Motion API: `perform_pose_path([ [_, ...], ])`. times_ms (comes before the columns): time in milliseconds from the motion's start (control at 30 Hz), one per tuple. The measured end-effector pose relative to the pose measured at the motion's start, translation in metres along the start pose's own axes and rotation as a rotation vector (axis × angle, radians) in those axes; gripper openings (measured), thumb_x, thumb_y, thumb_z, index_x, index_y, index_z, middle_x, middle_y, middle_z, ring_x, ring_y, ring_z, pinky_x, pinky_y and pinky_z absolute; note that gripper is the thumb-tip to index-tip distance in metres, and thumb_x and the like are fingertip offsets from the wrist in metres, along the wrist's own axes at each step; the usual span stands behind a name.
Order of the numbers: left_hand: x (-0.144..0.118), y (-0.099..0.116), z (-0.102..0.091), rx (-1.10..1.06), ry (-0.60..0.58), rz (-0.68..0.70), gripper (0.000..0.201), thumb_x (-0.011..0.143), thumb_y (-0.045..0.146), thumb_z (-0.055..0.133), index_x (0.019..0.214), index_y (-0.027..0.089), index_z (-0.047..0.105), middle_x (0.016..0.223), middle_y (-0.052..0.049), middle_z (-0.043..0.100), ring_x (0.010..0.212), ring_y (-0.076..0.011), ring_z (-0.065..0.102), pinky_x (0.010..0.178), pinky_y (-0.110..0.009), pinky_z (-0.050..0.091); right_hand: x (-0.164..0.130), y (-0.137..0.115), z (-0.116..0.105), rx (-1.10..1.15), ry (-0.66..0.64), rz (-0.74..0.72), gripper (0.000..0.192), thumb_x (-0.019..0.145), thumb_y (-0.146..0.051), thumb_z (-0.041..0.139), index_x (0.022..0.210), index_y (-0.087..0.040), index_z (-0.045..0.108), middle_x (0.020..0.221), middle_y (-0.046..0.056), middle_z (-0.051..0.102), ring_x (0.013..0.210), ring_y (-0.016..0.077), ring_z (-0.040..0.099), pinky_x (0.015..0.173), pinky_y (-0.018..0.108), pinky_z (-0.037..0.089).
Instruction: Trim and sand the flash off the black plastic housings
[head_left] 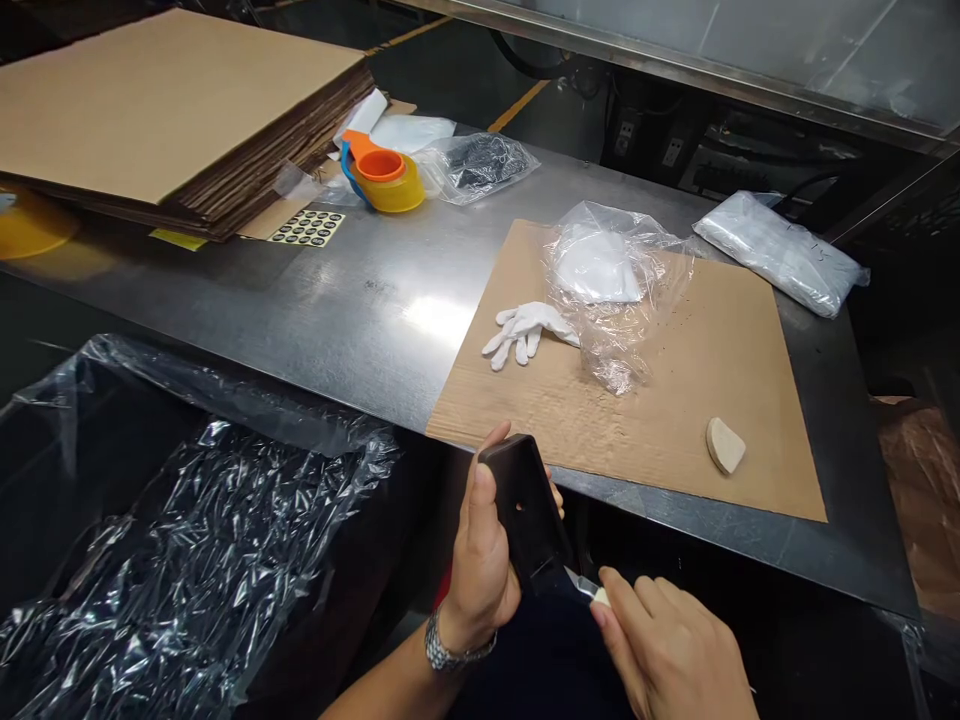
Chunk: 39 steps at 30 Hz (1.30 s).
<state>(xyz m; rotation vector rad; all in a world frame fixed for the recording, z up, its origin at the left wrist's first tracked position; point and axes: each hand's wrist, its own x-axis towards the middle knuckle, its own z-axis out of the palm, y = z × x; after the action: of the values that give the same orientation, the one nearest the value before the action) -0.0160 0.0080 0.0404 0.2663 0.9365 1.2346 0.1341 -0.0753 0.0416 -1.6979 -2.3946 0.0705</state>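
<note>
My left hand (pixel 484 560) is closed around a black, tray-shaped plastic part (pixel 525 510) with a small hole in its floor. The part is tilted up in front of the table's near edge. In my right hand (pixel 667 640) is a small knife (pixel 581 583) with a short metal blade and a pale handle, mostly hidden by the fingers. Its blade lies at the lower right edge of the black part; I cannot tell whether it touches. On the cardboard sheet (pixel 675 440) beyond are a white glove (pixel 529 330) and a pale wedge-shaped block (pixel 724 446).
A metal table (pixel 360 320) carries stacked cardboard sheets (pixel 180 100), a tape roll (pixel 401 192) with an orange holder, a sticker sheet (pixel 307 228) and a clear plastic bag (pixel 619 350). A wrapped packet (pixel 780 250) lies at right. A plastic-lined bin (pixel 195 560) stands at lower left.
</note>
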Motion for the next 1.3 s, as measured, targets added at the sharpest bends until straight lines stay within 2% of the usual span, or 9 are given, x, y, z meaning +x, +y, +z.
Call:
perform_pose_path([
  [267,-0.001,-0.001,0.0,0.055,0.001,0.011,0.05,0.086,0.05,0.038,0.132,0.03,0.034,0.076,-0.003,0.063,0.063,-0.0148,0.059,0.059,-0.029,0.051,-0.001,-0.001,0.0,-0.116,0.033,-0.014,0.032,0.094,-0.029,0.035,0.095,-0.017,0.064,0.054,-0.002,0.048,0.048,0.0094,0.045,0.05,0.026,0.027],
  [467,0.001,0.0,0.001,0.106,0.035,0.007,0.047,0.087,0.049,0.039,0.13,0.03,0.038,0.076,-0.003,0.063,0.061,-0.0142,0.058,0.057,-0.028,0.05,0.002,-0.001,0.002,-0.18,0.06,-0.036,0.032,0.093,-0.03,0.036,0.099,-0.015,0.064,0.053,-0.001,0.048,0.047,0.0106,0.045,0.05,0.027,0.028],
  [567,0.001,0.001,0.001,0.1,0.033,-0.034,0.048,0.086,0.05,0.04,0.129,0.031,0.039,0.076,-0.002,0.062,0.06,-0.0137,0.057,0.055,-0.027,0.05,0.004,0.001,0.0,-0.048,0.072,-0.044,0.032,0.095,-0.026,0.033,0.104,-0.013,0.061,0.052,-0.002,0.05,0.044,0.0089,0.046,0.046,0.024,0.029],
  [700,0.002,0.001,0.002,0.121,0.028,-0.044,0.048,0.086,0.05,0.041,0.129,0.03,0.04,0.075,-0.002,0.062,0.062,-0.0139,0.058,0.057,-0.027,0.05,0.003,0.004,-0.002,0.175,-0.082,0.004,0.029,0.096,-0.024,0.029,0.089,-0.017,0.056,0.048,-0.006,0.05,0.035,0.0058,0.045,0.037,0.02,0.025],
  [767,0.001,0.001,0.002,0.138,0.024,-0.043,0.047,0.086,0.049,0.04,0.129,0.03,0.039,0.075,-0.002,0.062,0.062,-0.0143,0.058,0.057,-0.027,0.05,0.002,0.005,-0.002,0.172,-0.127,0.022,0.031,0.096,-0.025,0.027,0.078,-0.019,0.051,0.046,-0.007,0.049,0.032,0.0061,0.044,0.035,0.021,0.022],
  [867,0.0,0.002,0.003,0.152,0.017,-0.045,0.047,0.087,0.049,0.04,0.129,0.03,0.039,0.076,-0.002,0.062,0.062,-0.0145,0.058,0.056,-0.027,0.05,0.003,0.004,0.0,0.132,-0.114,0.026,0.036,0.097,-0.027,0.023,0.071,-0.02,0.046,0.042,-0.008,0.047,0.029,0.007,0.044,0.034,0.022,0.019],
  [1167,-0.001,0.001,0.004,0.203,0.01,0.0,0.048,0.086,0.049,0.04,0.13,0.029,0.039,0.077,-0.003,0.061,0.062,-0.015,0.058,0.056,-0.028,0.05,0.002,-0.001,0.006,0.049,-0.085,0.034,0.038,0.098,-0.027,0.021,0.068,-0.021,0.044,0.039,-0.007,0.045,0.026,0.0082,0.042,0.035,0.024,0.013],
  [1233,-0.001,-0.001,0.002,0.227,-0.012,0.03,0.048,0.087,0.049,0.038,0.131,0.028,0.039,0.078,-0.004,0.062,0.063,-0.0156,0.059,0.057,-0.029,0.05,0.001,-0.001,0.008,0.088,-0.126,0.07,0.038,0.097,-0.029,0.02,0.069,-0.021,0.044,0.039,-0.007,0.046,0.026,0.0083,0.042,0.036,0.023,0.013],
  [1300,-0.002,-0.004,-0.002,0.259,-0.056,0.081,0.048,0.087,0.048,0.038,0.131,0.028,0.039,0.083,-0.005,0.063,0.067,-0.0168,0.059,0.06,-0.03,0.05,0.002,0.0,0.01,0.224,-0.237,0.165,0.04,0.097,-0.034,0.019,0.069,-0.021,0.044,0.04,-0.006,0.046,0.029,0.0085,0.043,0.037,0.022,0.017],
])
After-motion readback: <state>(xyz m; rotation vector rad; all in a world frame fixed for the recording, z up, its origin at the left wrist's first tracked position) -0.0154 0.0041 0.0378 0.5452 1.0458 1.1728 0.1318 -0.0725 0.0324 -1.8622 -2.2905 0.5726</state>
